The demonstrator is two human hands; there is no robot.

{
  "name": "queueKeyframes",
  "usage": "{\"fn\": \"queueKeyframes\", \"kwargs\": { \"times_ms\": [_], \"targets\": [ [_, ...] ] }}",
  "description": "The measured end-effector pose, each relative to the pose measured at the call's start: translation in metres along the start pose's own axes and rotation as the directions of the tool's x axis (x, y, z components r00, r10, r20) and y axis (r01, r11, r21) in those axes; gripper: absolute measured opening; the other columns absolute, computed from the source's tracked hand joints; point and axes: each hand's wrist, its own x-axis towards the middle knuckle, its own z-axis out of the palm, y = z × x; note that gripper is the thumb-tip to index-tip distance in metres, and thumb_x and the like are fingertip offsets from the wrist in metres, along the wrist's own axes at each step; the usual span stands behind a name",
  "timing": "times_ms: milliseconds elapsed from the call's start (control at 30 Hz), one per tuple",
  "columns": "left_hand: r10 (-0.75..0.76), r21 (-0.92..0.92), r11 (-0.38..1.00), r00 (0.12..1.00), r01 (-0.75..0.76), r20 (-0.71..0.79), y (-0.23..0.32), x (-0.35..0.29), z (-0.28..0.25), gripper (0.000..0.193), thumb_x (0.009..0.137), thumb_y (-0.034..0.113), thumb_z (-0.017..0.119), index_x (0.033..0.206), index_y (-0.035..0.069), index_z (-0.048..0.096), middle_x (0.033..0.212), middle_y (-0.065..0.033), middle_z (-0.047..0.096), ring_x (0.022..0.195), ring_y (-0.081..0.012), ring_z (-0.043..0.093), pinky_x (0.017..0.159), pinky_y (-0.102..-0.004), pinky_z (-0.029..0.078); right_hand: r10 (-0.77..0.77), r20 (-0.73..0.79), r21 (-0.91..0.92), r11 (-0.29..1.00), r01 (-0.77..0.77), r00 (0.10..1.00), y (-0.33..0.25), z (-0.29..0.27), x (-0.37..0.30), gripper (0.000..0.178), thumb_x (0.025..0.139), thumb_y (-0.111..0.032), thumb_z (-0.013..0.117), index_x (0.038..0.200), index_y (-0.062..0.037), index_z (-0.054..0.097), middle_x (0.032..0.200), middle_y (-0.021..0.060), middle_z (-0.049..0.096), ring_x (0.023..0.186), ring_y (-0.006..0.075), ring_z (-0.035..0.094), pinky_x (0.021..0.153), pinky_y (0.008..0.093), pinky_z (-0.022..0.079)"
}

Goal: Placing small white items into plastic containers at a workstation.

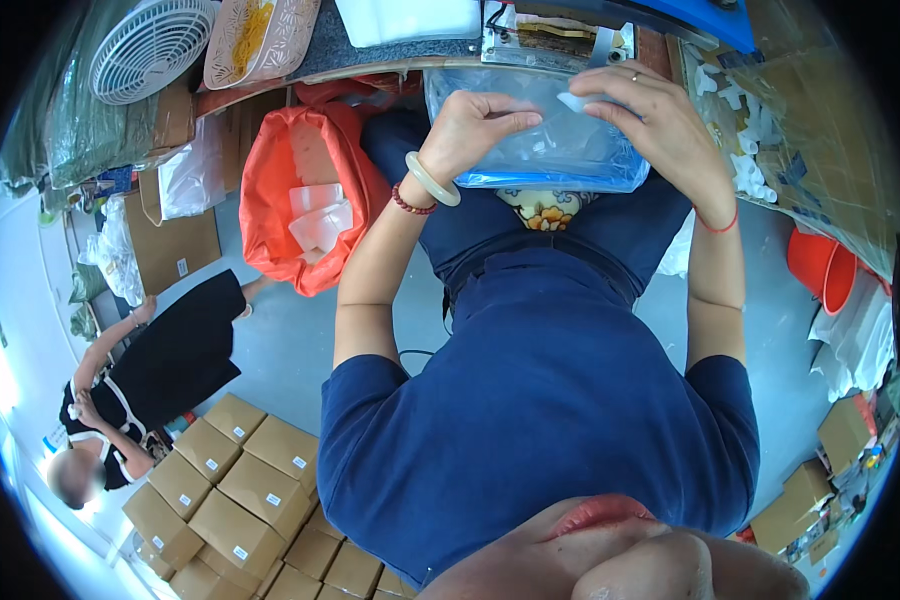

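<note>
My left hand [478, 130] is closed in a pinch above my lap, thumb against fingers. A faint clear sliver may show at its fingertips, but I cannot tell what it is. My right hand [642, 112] pinches a small translucent white piece [573, 101] between thumb and fingers, apart from the left hand. Below both hands, a blue-rimmed container lined with clear plastic [570, 183] rests across my thighs, against the table edge. Its contents look pale and see-through, too blurred to name.
On the table stand a basket with yellow bands [263, 45], a metal fixture [558, 40] and a white tray [408, 22]. White plastic parts [753, 150] lie at right. An orange-red bag [263, 200] holds pale pieces. Stacked cartons [240, 520] and another person [130, 390] are behind me.
</note>
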Motion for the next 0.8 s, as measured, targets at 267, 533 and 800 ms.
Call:
{"fn": "queueKeyframes", "kwargs": {
  "times_ms": [267,533,800],
  "targets": [
    [-0.076,-0.090,0.993,0.997,0.077,0.018,-0.015,0.005,0.002,0.024,0.083,0.021,0.078,0.095,0.000,0.076,0.078,-0.0039,0.072,0.072,-0.0053,0.059,0.067,-0.0218,0.048,0.329,-0.138,0.308,0.911,-0.275,0.934,0.000,0.012,-0.005,0.025,0.091,-0.016,0.067,0.114,-0.0065,0.069,0.112,0.0048,0.070,0.093,0.0122,0.064,0.082,0.0260,0.051],
    [0.004,-0.025,1.000,0.997,-0.002,0.080,-0.012,0.006,0.006,0.022,0.085,0.020,0.077,0.097,0.001,0.076,0.083,-0.0055,0.074,0.075,-0.0071,0.063,0.070,-0.0233,0.051,0.205,-0.118,0.198,0.964,-0.180,0.972,0.010,0.012,-0.009,0.024,0.091,-0.017,0.066,0.112,-0.0049,0.069,0.110,0.0069,0.070,0.099,0.0177,0.064,0.087,0.0297,0.050],
    [-0.135,-0.454,0.844,0.932,0.286,0.338,-0.017,0.017,0.016,0.024,0.092,0.014,0.068,0.107,-0.006,0.070,0.095,-0.0124,0.073,0.087,-0.0161,0.069,0.078,-0.0287,0.056,0.339,-0.141,0.282,0.914,-0.291,0.930,0.046,0.026,-0.008,0.031,0.094,-0.024,0.063,0.120,-0.0077,0.065,0.108,0.0089,0.070,0.097,0.0213,0.065,0.084,0.0314,0.050]
  ]
}}
